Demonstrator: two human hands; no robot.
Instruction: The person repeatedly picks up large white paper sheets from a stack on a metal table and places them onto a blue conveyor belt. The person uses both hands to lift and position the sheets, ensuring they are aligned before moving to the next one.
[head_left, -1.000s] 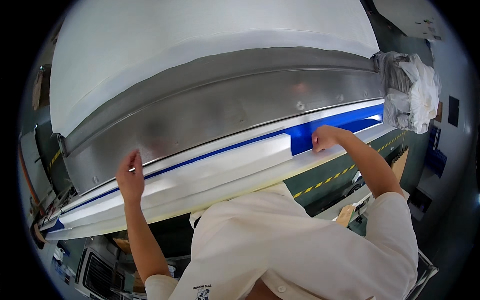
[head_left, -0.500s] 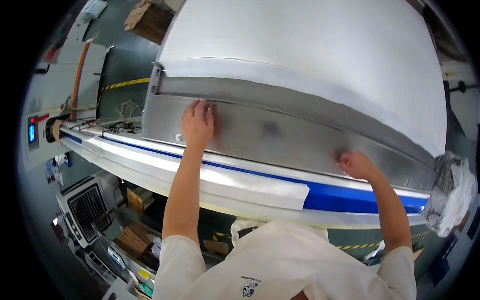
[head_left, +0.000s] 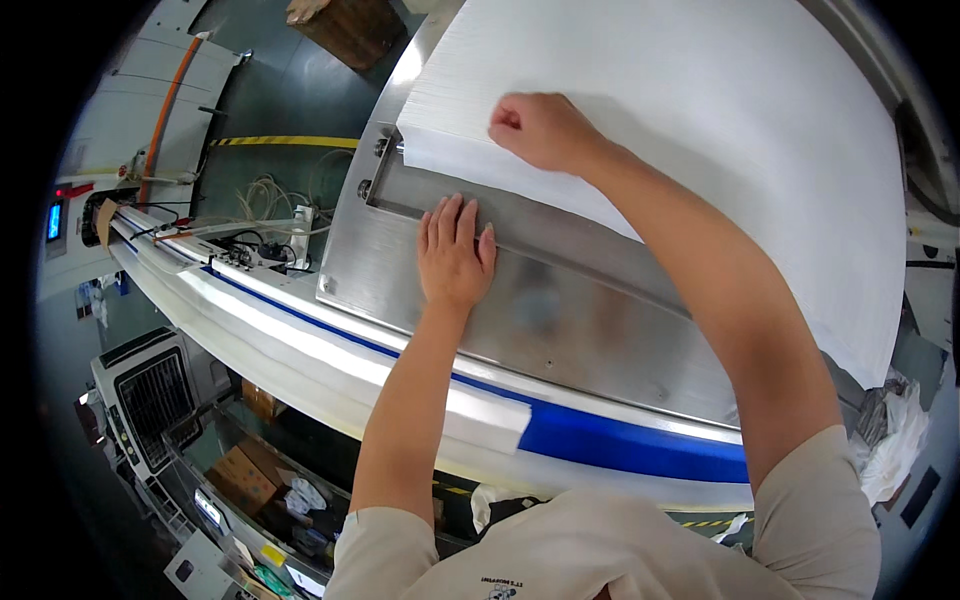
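Observation:
My left hand [head_left: 457, 255] lies open, palm down, on a shiny metal plate [head_left: 590, 310], its fingers pointing toward the plate's raised far ledge. Above the near left part of a thick stack of white sheets [head_left: 700, 90] is my right hand [head_left: 550, 132], its fingers curled into a loose fist. I see nothing sticking out of it. Whether the fist touches the top sheet I cannot tell. The stack's layered near edge runs along the plate's ledge, partly hidden behind my right forearm.
A long white rail with a blue strip [head_left: 630, 440] crosses in front of me. Cables [head_left: 265, 245] lie left of the plate. Crumpled clear plastic [head_left: 890, 440] hangs at the right end. A cardboard box [head_left: 345, 30] stands on the floor at the far left.
My right hand has moved from the plate's right part, far and left, to over the white stack. My left hand now lies flat on the plate. The whole view has shifted and turned.

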